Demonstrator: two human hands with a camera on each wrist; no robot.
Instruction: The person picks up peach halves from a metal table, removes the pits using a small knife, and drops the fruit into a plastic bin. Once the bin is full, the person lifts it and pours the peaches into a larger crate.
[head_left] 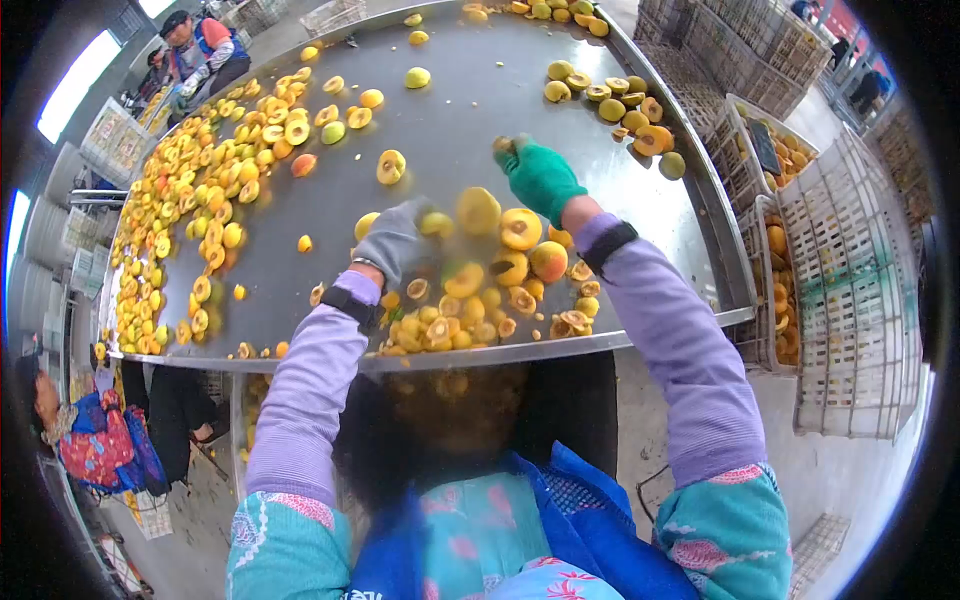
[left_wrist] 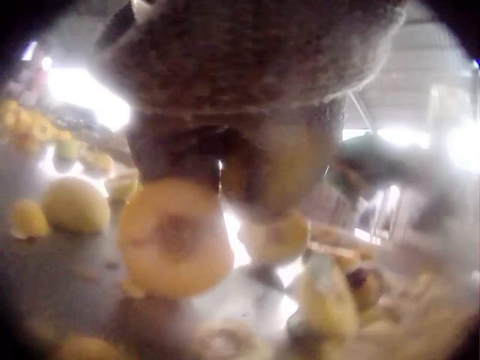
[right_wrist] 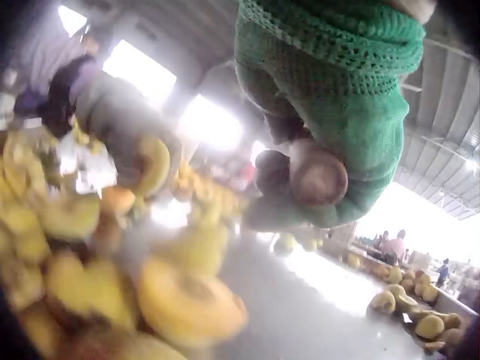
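Note:
My left hand, in a grey glove, holds a yellow peach half over the near part of the metal table. My right hand, in a green glove, is farther out over the table. Its fingers curl round a small brownish fruit piece, whose round, pale face shows in the right wrist view. Between and below the hands lies a heap of halved peaches, many cut face up. One large peach half sits right below the left hand in the left wrist view, which is blurred.
Many peach halves cover the table's left side. A smaller group lies along the right rim. Plastic crates stand at the right, some holding fruit. Another person works at the far left corner, and one is at the near left.

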